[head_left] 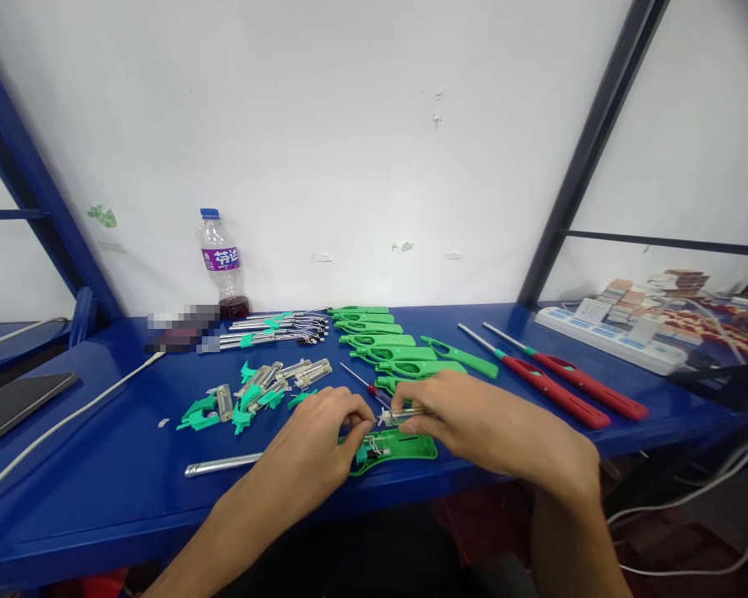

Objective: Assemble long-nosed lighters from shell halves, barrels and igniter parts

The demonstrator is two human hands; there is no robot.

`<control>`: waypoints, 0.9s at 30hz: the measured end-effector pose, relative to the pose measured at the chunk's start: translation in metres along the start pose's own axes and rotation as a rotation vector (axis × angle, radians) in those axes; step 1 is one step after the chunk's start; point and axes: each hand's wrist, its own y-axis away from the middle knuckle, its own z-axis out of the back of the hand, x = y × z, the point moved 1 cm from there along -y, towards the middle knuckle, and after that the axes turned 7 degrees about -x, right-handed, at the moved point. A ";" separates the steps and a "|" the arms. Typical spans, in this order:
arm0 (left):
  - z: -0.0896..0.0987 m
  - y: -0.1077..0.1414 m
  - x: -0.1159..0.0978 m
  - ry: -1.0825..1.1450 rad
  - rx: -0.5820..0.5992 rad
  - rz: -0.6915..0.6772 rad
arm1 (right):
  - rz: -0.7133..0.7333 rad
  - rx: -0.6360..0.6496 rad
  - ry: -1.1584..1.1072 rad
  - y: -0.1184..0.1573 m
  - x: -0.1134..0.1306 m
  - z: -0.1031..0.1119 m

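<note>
The small clear part [387, 419] is pinched by the right hand [452, 407], poking out at its 9 o'clock. Whether anything's gripped by the left hand [330, 423], also around 9, can't really be told. Green shell [419, 449] is parked at 6 o'clock.

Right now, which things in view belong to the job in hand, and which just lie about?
Likely part of the job: clear part in the right hand, open green casing below, other green casings, metal rods, loose clear cartridges, green pieces, screwdriver; perhaps the red lighters.

Apparently just lying about: bottle, white power strip, flat dark device, white cable.
</note>
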 end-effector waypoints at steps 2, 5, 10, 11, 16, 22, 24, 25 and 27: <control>0.000 0.001 0.000 0.004 -0.004 -0.009 | 0.011 -0.007 0.003 0.000 0.001 -0.001; 0.001 0.001 -0.001 0.003 -0.007 -0.012 | 0.031 -0.022 0.014 0.000 0.002 -0.003; 0.001 0.001 -0.001 0.006 -0.007 -0.010 | 0.051 -0.029 0.037 -0.002 0.004 -0.003; 0.001 0.001 -0.001 0.010 -0.009 -0.009 | 0.049 -0.026 0.036 -0.002 0.005 -0.002; 0.002 0.000 -0.001 0.026 -0.006 0.001 | 0.000 -0.011 0.017 -0.002 0.006 -0.001; 0.005 0.002 -0.007 0.006 0.004 -0.037 | 0.014 -0.001 -0.004 -0.003 0.006 0.000; 0.006 0.004 -0.008 -0.016 0.012 -0.051 | 0.034 -0.016 0.003 -0.004 0.006 0.001; 0.007 0.004 -0.009 -0.025 0.014 -0.053 | 0.042 -0.023 0.011 -0.004 0.006 0.000; 0.007 0.004 -0.009 -0.039 0.016 -0.052 | 0.055 -0.029 0.025 -0.005 0.005 0.000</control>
